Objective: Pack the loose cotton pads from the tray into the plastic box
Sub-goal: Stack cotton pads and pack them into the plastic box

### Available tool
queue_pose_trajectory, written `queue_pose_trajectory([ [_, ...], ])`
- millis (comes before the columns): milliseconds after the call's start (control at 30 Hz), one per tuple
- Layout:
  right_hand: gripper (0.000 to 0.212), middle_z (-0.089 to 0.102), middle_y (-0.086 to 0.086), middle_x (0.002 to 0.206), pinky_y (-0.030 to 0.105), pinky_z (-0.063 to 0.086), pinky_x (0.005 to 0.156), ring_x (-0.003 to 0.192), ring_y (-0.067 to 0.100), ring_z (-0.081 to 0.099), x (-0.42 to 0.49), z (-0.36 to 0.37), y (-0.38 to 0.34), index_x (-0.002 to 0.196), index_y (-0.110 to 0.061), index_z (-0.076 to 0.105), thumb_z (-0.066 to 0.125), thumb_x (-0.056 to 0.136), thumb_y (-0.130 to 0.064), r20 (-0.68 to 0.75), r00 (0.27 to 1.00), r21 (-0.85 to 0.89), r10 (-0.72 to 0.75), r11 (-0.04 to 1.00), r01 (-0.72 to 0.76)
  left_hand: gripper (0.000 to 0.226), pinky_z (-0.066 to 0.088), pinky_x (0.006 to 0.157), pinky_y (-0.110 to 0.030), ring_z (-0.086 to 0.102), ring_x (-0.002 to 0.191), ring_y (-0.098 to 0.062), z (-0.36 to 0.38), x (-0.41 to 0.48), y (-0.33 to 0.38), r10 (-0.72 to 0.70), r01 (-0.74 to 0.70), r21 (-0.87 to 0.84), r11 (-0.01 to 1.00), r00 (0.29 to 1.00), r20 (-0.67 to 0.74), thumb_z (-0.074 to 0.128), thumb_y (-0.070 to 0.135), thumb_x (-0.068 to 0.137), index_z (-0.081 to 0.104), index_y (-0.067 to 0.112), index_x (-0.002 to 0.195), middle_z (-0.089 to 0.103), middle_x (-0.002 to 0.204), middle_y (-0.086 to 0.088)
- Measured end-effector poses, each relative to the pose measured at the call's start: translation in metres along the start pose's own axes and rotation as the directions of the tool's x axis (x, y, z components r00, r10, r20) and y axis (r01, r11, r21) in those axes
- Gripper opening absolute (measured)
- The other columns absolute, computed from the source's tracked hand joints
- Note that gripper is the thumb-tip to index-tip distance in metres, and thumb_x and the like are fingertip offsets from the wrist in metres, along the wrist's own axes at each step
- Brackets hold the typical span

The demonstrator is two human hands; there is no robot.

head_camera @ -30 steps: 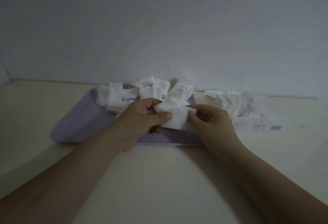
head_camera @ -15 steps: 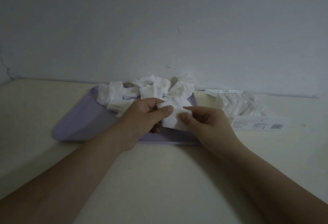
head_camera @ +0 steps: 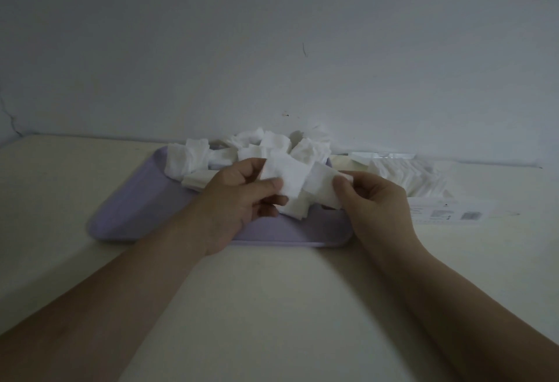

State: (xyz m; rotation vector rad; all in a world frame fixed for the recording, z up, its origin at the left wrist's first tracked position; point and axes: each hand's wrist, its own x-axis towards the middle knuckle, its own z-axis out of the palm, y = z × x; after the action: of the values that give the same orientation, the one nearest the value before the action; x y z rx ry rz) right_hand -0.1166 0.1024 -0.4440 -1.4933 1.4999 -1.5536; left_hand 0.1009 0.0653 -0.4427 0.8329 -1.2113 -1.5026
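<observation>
A lilac tray point(head_camera: 133, 200) lies on the table with a heap of loose white cotton pads point(head_camera: 260, 145) along its far side. Over the tray's near half, my left hand point(head_camera: 239, 200) pinches a small stack of square pads point(head_camera: 287, 180) between thumb and fingers. My right hand point(head_camera: 372, 200) pinches another pad point(head_camera: 323, 185) at its right edge, just beside that stack. The clear plastic box point(head_camera: 423, 206) sits to the right of the tray, with a row of pads standing in it and a label on its front.
A pale wall rises directly behind the tray and box. The cream table surface point(head_camera: 272, 306) stretches toward me between my forearms and out to the left of the tray.
The two hands have drawn slightly apart: the right hand has shifted right with one pad, while the left keeps the stack. Before, both pinched a single bunch together.
</observation>
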Motion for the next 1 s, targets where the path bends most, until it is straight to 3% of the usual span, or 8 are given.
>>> queue_pose_trajectory([
  [167, 0.012, 0.081, -0.005, 0.09, 0.036, 0.059, 0.086, 0.091, 0.014, 0.076, -0.005, 0.011, -0.005, 0.1, -0.021, 0.08, 0.07, 0.095, -0.016, 0.117, 0.993, 0.146, -0.026, 0.989, 0.008, 0.028, 0.057, 0.066, -0.038, 0.074, 0.097, -0.038, 0.005, -0.004, 0.0, -0.034, 0.013, 0.178, 0.984, 0.993, 0.116, 0.069, -0.002, 0.092, 0.065, 0.0, 0.12, 0.075, 0.112, -0.02],
  [267, 0.013, 0.081, 0.0, 0.095, 0.035, 0.06, 0.089, 0.096, 0.02, 0.077, -0.009, 0.012, -0.007, 0.104, -0.017, 0.08, 0.069, 0.097, -0.015, 0.227, 0.973, 0.2, -0.051, 0.98, 0.005, 0.018, 0.054, 0.064, -0.038, 0.07, 0.089, -0.029, 0.007, -0.004, -0.002, -0.006, -0.024, 0.279, 0.96, 0.994, 0.106, 0.072, 0.003, 0.092, 0.074, 0.006, 0.109, 0.076, 0.104, -0.013],
  [433, 0.016, 0.081, -0.006, 0.098, 0.022, 0.056, 0.089, 0.099, 0.009, 0.075, -0.004, 0.006, -0.006, 0.106, -0.018, 0.08, 0.066, 0.099, -0.015, 0.27, 0.959, 0.152, -0.092, 0.987, 0.051, 0.007, 0.045, 0.058, -0.033, 0.052, 0.062, -0.023, 0.003, -0.003, -0.004, 0.004, -0.035, 0.369, 0.929, 0.996, 0.084, 0.075, 0.017, 0.093, 0.079, 0.017, 0.098, 0.062, 0.074, -0.006],
  [633, 0.02, 0.08, 0.0, 0.102, 0.038, 0.057, 0.097, 0.102, 0.018, 0.074, -0.004, 0.006, -0.006, 0.11, -0.017, 0.079, 0.06, 0.102, -0.014, 0.347, 0.931, 0.141, -0.116, 0.987, 0.071, 0.008, 0.036, 0.049, -0.027, 0.041, 0.054, -0.015, 0.005, -0.005, -0.004, 0.041, -0.051, 0.414, 0.909, 0.999, 0.034, 0.08, 0.018, 0.087, 0.077, 0.019, 0.094, 0.057, 0.071, -0.007],
  [767, 0.028, 0.073, 0.026, 0.102, 0.06, 0.05, 0.098, 0.103, 0.037, 0.071, -0.003, 0.005, -0.005, 0.111, -0.015, 0.078, 0.064, 0.097, -0.035, 0.409, 0.91, 0.191, -0.073, 0.982, -0.008, 0.013, 0.04, 0.047, -0.022, 0.048, 0.049, -0.008, 0.008, -0.006, -0.003, 0.053, -0.044, 0.421, 0.906, 0.999, -0.009, 0.083, 0.015, 0.085, 0.07, 0.016, 0.089, 0.061, 0.07, -0.004],
  [833, 0.025, 0.078, 0.013, 0.099, 0.055, 0.054, 0.095, 0.101, 0.032, 0.074, -0.005, 0.005, -0.004, 0.11, -0.017, 0.077, 0.075, 0.091, -0.033, 0.431, 0.897, 0.141, -0.095, 0.989, 0.037, 0.032, 0.051, 0.054, -0.026, 0.058, 0.058, -0.01, 0.009, -0.006, -0.002, 0.061, -0.049, 0.45, 0.892, 0.998, -0.012, 0.09, 0.018, 0.076, 0.068, 0.016, 0.099, 0.068, 0.077, -0.003],
  [900, 0.021, 0.08, 0.0, 0.096, 0.048, 0.059, 0.093, 0.095, 0.021, 0.076, -0.005, 0.004, -0.002, 0.108, -0.021, 0.076, 0.08, 0.087, -0.022, 0.418, 0.903, 0.005, -0.099, 0.994, 0.107, 0.053, 0.06, 0.074, -0.037, 0.066, 0.072, -0.018, 0.006, -0.004, -0.004, 0.079, -0.073, 0.534, 0.842, 0.997, 0.012, 0.095, 0.024, 0.066, 0.067, 0.028, 0.111, 0.07, 0.083, 0.0],
  [1000, 0.025, 0.078, -0.009, 0.097, 0.031, 0.057, 0.084, 0.093, 0.009, 0.073, -0.003, 0.001, 0.002, 0.107, -0.026, 0.074, 0.076, 0.087, -0.012, 0.416, 0.901, -0.14, -0.124, 0.97, 0.198, 0.038, 0.057, 0.071, -0.042, 0.064, 0.07, -0.029, 0.007, -0.006, -0.004, 0.103, -0.154, 0.654, 0.741, 0.988, 0.116, 0.092, 0.024, 0.07, 0.074, 0.034, 0.102, 0.071, 0.082, -0.012],
])
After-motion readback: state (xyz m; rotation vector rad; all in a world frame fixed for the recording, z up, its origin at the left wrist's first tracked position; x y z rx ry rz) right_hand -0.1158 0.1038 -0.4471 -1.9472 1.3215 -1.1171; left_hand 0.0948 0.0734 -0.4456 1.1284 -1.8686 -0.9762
